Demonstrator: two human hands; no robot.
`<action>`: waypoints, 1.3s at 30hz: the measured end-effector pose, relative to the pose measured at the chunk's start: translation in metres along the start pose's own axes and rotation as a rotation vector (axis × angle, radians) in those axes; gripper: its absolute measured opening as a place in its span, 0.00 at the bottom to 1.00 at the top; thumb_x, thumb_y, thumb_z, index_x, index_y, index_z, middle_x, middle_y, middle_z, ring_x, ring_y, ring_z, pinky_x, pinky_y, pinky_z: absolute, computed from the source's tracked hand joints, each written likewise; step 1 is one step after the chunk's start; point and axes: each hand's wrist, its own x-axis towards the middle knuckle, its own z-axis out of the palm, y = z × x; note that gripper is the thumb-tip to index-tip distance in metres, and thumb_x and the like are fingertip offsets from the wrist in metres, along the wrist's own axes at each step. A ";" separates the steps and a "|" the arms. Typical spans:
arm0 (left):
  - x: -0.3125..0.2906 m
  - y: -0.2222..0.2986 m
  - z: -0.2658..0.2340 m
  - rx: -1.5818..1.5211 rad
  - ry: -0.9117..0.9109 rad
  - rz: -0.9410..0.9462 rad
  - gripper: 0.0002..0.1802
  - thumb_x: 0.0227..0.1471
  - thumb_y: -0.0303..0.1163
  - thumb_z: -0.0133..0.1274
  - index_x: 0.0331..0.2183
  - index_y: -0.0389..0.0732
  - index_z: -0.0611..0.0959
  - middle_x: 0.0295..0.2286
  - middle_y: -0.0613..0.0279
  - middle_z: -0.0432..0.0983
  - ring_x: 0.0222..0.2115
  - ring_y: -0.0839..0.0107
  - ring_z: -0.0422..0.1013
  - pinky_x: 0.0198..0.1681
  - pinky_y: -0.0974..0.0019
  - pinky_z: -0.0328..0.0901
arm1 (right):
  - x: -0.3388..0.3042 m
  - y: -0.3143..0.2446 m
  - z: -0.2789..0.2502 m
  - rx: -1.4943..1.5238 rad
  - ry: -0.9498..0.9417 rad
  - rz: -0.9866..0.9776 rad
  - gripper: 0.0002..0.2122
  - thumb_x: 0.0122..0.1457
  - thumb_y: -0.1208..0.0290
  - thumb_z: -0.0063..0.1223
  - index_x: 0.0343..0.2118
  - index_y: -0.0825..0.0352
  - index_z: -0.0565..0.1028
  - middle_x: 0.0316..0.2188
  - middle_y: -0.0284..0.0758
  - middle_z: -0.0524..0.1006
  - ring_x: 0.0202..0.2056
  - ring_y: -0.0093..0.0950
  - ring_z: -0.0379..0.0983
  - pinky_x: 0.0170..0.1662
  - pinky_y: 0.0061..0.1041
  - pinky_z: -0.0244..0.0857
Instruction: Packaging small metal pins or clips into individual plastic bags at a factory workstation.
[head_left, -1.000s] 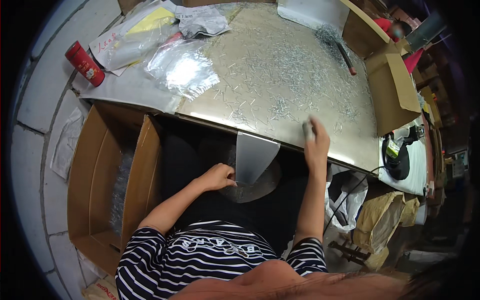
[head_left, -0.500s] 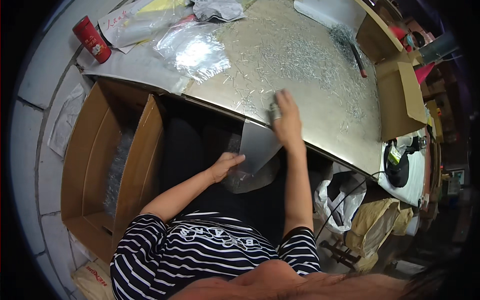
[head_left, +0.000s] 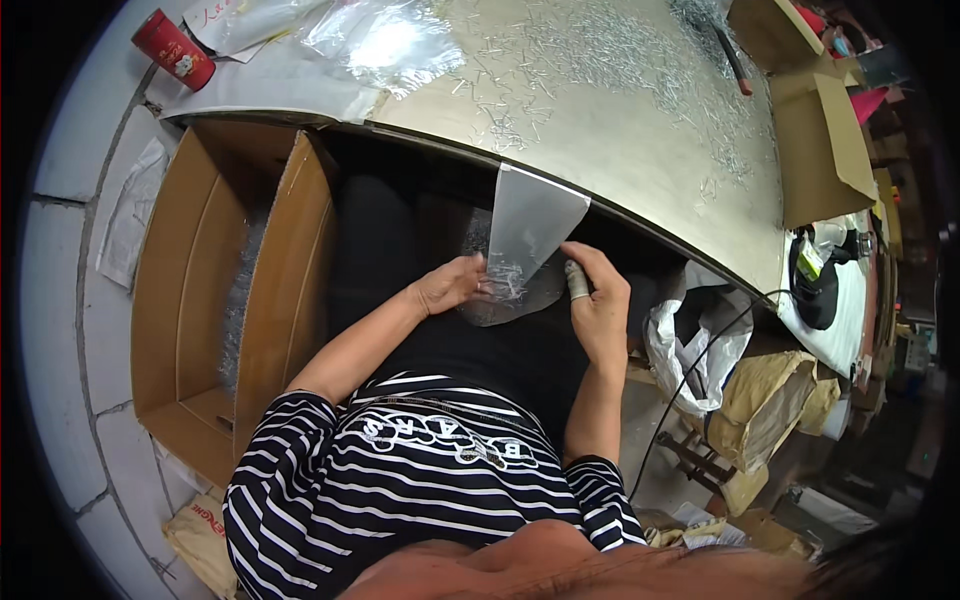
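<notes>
A translucent plastic sheet hangs like a chute from the metal table's front edge, narrowing downward. Small metal pins lie bunched at its lower end, above a clear plastic bag near my lap. My left hand is closed at the sheet's lower left edge; its fingertips are slightly blurred and partly hidden. On the other side, my right hand is empty, fingers bent and apart, beside the sheet's right edge. A greyish wrap covers one of its fingers.
Many loose pins are scattered over the metal table. An open cardboard box stands at my left. A red can is at the far left; a white bag and a black cable are at right.
My right hand has come off the tabletop, down beside the sheet. Pins now show at the sheet's lower end. My left hand is a little higher, and the view has shifted.
</notes>
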 end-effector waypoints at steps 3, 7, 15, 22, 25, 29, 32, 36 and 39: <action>-0.004 0.005 0.014 0.334 0.059 0.023 0.32 0.47 0.27 0.60 0.53 0.34 0.68 0.45 0.56 0.73 0.44 0.71 0.73 0.46 0.67 0.70 | -0.010 0.009 0.009 0.040 0.006 0.028 0.13 0.53 0.88 0.47 0.41 0.72 0.75 0.37 0.40 0.78 0.40 0.30 0.76 0.45 0.22 0.66; -0.002 -0.009 0.011 0.395 0.086 0.074 0.31 0.43 0.22 0.62 0.50 0.33 0.70 0.42 0.57 0.75 0.42 0.72 0.74 0.43 0.70 0.72 | -0.022 0.026 0.037 -0.094 -0.199 -0.112 0.17 0.50 0.87 0.46 0.45 0.71 0.73 0.42 0.46 0.76 0.47 0.41 0.72 0.49 0.32 0.66; -0.002 -0.014 0.006 0.482 0.249 -0.008 0.25 0.43 0.25 0.63 0.45 0.36 0.75 0.36 0.62 0.76 0.31 0.76 0.73 0.34 0.72 0.72 | -0.013 0.021 0.047 -0.042 -0.422 0.092 0.16 0.51 0.85 0.43 0.44 0.73 0.73 0.39 0.49 0.77 0.43 0.46 0.74 0.48 0.34 0.66; -0.017 0.008 0.037 0.413 0.163 -0.133 0.19 0.58 0.38 0.51 0.45 0.36 0.79 0.37 0.58 0.78 0.37 0.75 0.75 0.35 0.69 0.73 | -0.009 0.033 0.023 0.175 -0.189 0.262 0.13 0.58 0.79 0.50 0.46 0.73 0.73 0.37 0.39 0.79 0.39 0.25 0.75 0.45 0.23 0.68; -0.005 0.016 0.043 0.483 0.119 -0.075 0.22 0.59 0.41 0.50 0.46 0.32 0.77 0.39 0.57 0.78 0.37 0.73 0.76 0.41 0.69 0.72 | -0.011 0.038 0.023 0.045 -0.309 0.146 0.18 0.51 0.75 0.58 0.47 0.71 0.73 0.38 0.42 0.78 0.42 0.28 0.75 0.45 0.25 0.67; 0.007 0.012 0.073 0.688 0.098 0.138 0.25 0.59 0.42 0.48 0.49 0.31 0.74 0.41 0.56 0.76 0.39 0.67 0.75 0.41 0.66 0.72 | -0.012 0.042 0.028 0.019 -0.273 0.202 0.07 0.49 0.76 0.59 0.32 0.71 0.78 0.26 0.38 0.77 0.30 0.26 0.74 0.34 0.26 0.66; -0.008 0.034 0.105 0.446 0.096 0.111 0.29 0.61 0.44 0.42 0.55 0.31 0.67 0.43 0.50 0.75 0.40 0.59 0.76 0.41 0.63 0.73 | 0.008 0.034 0.004 0.277 -0.120 0.085 0.04 0.50 0.78 0.59 0.28 0.72 0.77 0.22 0.35 0.74 0.26 0.23 0.70 0.31 0.23 0.64; -0.009 0.043 0.076 0.470 0.069 0.183 0.27 0.62 0.44 0.40 0.53 0.31 0.67 0.42 0.44 0.75 0.39 0.57 0.76 0.39 0.65 0.73 | 0.030 0.058 -0.088 0.159 0.273 0.095 0.05 0.51 0.75 0.60 0.29 0.70 0.77 0.22 0.34 0.75 0.26 0.21 0.71 0.29 0.22 0.64; -0.008 0.036 0.074 0.525 0.108 0.154 0.25 0.61 0.42 0.43 0.49 0.30 0.71 0.41 0.44 0.76 0.38 0.60 0.76 0.38 0.67 0.72 | 0.046 0.094 -0.120 -0.342 0.599 0.075 0.05 0.52 0.73 0.59 0.29 0.69 0.77 0.22 0.38 0.76 0.25 0.24 0.72 0.31 0.24 0.65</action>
